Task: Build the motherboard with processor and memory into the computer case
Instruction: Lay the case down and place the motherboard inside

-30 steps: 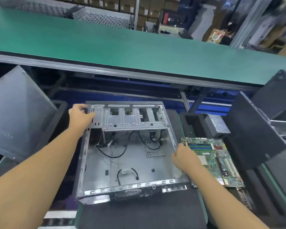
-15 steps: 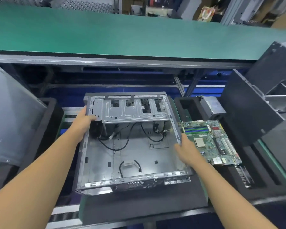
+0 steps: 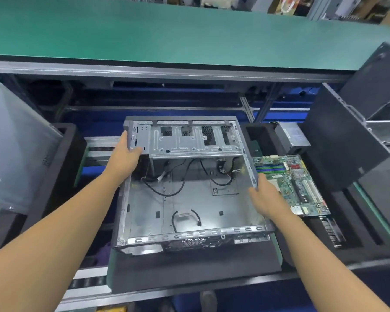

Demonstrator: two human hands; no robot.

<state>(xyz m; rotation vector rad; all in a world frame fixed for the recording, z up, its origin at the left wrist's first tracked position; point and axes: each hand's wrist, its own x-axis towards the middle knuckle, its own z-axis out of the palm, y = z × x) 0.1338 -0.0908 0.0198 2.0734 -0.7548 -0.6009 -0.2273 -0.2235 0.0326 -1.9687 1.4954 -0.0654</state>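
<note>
head view: left hand [image 3: 126, 155] and right hand [image 3: 266, 199] grip opposite case [image 3: 144, 206] walls; board [image 3: 293, 181] lies just outside the right hand, long axis running away.

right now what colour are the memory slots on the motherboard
Blue and green strips, on the memory slots of the motherboard; head view.

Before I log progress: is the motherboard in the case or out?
Out. The motherboard lies right of the case, whose floor shows only cables.
</note>
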